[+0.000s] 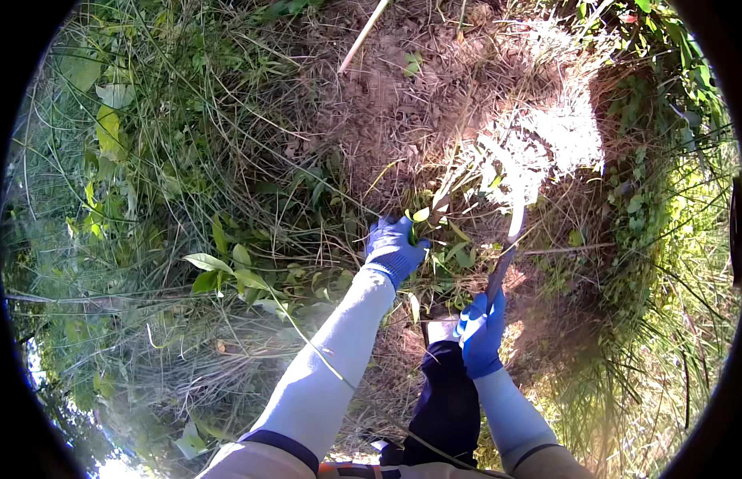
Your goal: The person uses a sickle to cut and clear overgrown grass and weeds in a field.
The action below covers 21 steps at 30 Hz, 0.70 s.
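Note:
My left hand [397,246], in a blue knit-cuffed glove, is closed around a green leafy plant [420,214] near the middle of the view. Leaves stick out past the fingers; its lower stem is hidden. To the right and lower, my blue-gloved right hand [483,335] grips the dark handle [501,269] of a long tool, which looks like a sickle. Its pale, curved blade [518,209] points away from me into dry grass. Strong sunlight washes out the far end of the blade.
Tangled grass and vines [185,138] cover the left side. Dry straw and bare brown soil [389,114] lie ahead, with a pale stick [364,36] at the top. A leafy shoot [245,275] arches over my left forearm. My dark trouser leg [446,395] is below; greenery borders the right.

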Each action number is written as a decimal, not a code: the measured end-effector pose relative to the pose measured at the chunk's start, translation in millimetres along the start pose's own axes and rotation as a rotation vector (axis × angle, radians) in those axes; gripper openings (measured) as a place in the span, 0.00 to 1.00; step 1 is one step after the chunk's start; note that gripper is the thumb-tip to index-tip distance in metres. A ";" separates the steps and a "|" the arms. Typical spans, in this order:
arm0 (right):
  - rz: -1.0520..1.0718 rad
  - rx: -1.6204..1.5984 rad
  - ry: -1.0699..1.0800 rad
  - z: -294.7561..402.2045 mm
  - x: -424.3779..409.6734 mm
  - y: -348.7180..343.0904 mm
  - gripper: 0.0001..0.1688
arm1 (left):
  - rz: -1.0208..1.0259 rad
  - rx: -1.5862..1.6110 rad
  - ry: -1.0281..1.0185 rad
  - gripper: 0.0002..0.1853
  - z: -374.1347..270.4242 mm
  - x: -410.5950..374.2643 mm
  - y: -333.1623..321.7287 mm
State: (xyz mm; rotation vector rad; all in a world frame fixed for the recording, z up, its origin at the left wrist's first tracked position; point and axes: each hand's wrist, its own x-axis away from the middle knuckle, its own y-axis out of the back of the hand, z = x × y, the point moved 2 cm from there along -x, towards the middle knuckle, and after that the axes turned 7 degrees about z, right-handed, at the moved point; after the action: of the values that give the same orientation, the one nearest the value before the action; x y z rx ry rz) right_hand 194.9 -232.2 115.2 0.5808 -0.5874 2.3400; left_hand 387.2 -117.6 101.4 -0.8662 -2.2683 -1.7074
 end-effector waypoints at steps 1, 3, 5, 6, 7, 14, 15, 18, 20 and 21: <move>-0.005 0.093 0.046 0.3 0.1 -0.6 0.11 | -0.012 -0.025 -0.028 0.26 0.0 0.7 0.3; 0.051 0.032 0.010 0.5 -1.7 5.4 0.20 | 0.067 -0.086 -0.081 0.28 -7.8 5.7 7.1; 0.074 0.027 0.019 1.5 -3.2 8.7 0.27 | 0.019 -0.041 -0.147 0.21 -17.2 11.4 1.7; 0.083 0.042 0.049 3.0 -5.7 4.6 0.28 | 0.124 0.409 -0.131 0.20 -4.6 8.1 -18.7; 0.099 0.059 0.077 5.5 -9.5 -2.0 0.28 | 0.191 1.036 -0.077 0.18 10.2 4.9 -37.6; 0.161 0.626 0.384 23.4 -33.2 -2.9 0.31 | 0.263 0.685 -0.157 0.22 -16.9 41.6 18.3; 0.171 0.791 0.537 22.1 -39.5 -3.6 0.31 | 0.223 0.769 -0.197 0.22 -18.2 48.7 20.0; 0.218 0.816 0.422 42.1 -42.2 -14.5 0.31 | 0.235 0.818 -0.174 0.22 -9.3 54.8 6.0; 0.240 0.717 0.318 44.8 -43.9 -13.6 0.30 | 0.297 1.026 -0.110 0.20 -4.5 59.7 -20.9; 0.234 0.772 0.359 49.8 -43.5 -11.3 0.30 | 0.303 0.878 -0.066 0.19 -13.8 67.5 -12.1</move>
State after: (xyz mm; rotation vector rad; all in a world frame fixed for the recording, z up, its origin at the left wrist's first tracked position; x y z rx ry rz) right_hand 245.1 -272.3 134.5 0.4047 0.4656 2.7761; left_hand 322.8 -109.3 127.4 -0.9552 -2.3930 -0.4547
